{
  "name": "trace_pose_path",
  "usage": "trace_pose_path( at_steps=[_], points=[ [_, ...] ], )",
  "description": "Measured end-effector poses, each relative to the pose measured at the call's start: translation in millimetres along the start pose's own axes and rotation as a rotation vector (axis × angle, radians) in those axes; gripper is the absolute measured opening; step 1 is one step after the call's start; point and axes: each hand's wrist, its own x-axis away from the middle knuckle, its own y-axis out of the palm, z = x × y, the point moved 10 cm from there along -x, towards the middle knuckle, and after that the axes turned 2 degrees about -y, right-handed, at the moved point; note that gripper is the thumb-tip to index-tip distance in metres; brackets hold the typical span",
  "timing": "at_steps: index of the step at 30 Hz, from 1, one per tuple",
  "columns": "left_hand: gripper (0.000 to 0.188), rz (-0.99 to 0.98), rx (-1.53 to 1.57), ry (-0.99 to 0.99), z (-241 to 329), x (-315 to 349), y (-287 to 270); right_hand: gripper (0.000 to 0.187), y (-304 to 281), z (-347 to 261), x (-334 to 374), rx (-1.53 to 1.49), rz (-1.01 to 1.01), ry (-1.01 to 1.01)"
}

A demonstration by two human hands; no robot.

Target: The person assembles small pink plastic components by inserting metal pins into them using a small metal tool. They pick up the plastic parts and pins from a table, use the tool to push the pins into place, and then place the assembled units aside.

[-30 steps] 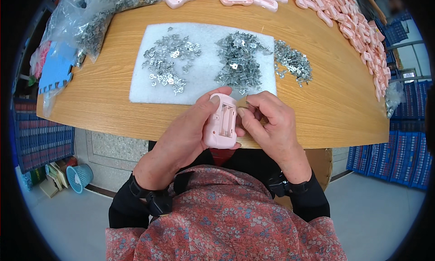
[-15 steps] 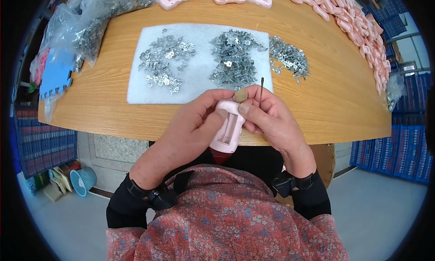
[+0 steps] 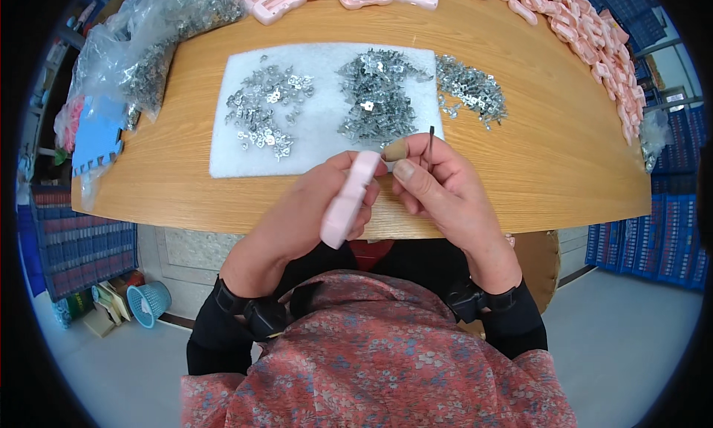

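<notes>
My left hand point(image 3: 306, 201) grips a pale pink plastic battery housing point(image 3: 349, 201), turned so that its narrow side faces up. Its open compartment is hidden from me now. Close beside its upper end is my right hand point(image 3: 440, 190), thumb and index finger nearly meeting; a tan finger cot point(image 3: 395, 150) covers the index fingertip. Between the fingers of that hand a thin dark metal rod point(image 3: 431, 144) sticks upward. Whether the fingertips also pinch a small part, I cannot tell. Beyond both hands lies a white foam sheet point(image 3: 319, 131) bearing small metal contact plates point(image 3: 377, 97).
More metal plates point(image 3: 471, 90) lie on the wood right of the foam. Pink housings point(image 3: 579, 34) line the table's far and right edges. At the far left are a clear plastic bag point(image 3: 152, 49) of metal parts and a blue foam mat point(image 3: 98, 135).
My left hand has tipped the pink housing onto its side and moved it slightly left, so its compartment no longer shows. My right hand has come off the housing, still holding the rod.
</notes>
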Motion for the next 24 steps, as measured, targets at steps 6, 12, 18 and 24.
trace_pose_path(
  at_steps=[6, 12, 18, 24],
  points=[
    [0.037, -0.155, 0.476, -0.119, -11, 3, 11, 0.026, 1, -2, -2, 0.175, 0.002, -0.137],
    [0.035, -0.289, 0.492, -0.16, -16, 3, 21, 0.019, 0, 0, -8, 0.193, -0.064, -0.041],
    [0.037, -0.297, 0.587, -0.167, -20, 4, 22, 0.02, -6, 8, -8, 0.092, -0.084, 0.055],
    [0.043, -0.31, 0.747, -0.239, -33, 3, 28, 0.024, -10, 9, -4, 0.075, -0.003, 0.006]
  ],
)
